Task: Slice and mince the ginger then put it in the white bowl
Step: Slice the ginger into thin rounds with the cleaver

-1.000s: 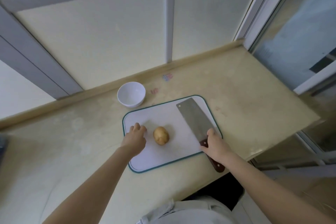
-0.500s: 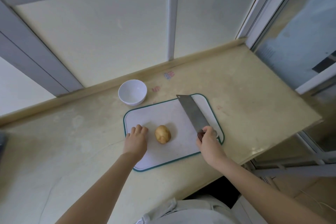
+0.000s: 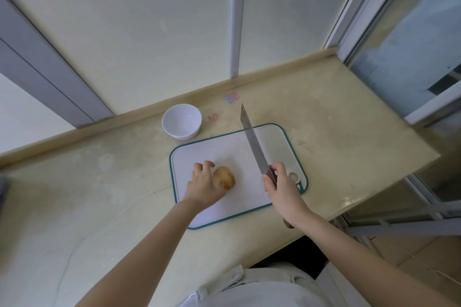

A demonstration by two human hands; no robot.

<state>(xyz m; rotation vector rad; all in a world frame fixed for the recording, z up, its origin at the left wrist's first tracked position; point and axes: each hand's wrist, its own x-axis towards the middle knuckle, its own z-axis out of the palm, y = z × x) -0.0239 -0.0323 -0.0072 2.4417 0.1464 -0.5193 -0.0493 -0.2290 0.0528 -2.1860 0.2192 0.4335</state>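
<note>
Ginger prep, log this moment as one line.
ginger: whole, on cutting board | left hand: beside ginger, grip unclear | right hand: grips cleaver, blade raised | white bowl: empty

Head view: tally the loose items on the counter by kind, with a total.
white bowl: 1
cutting board: 1
ginger: 1
knife: 1
Total: 4
</note>
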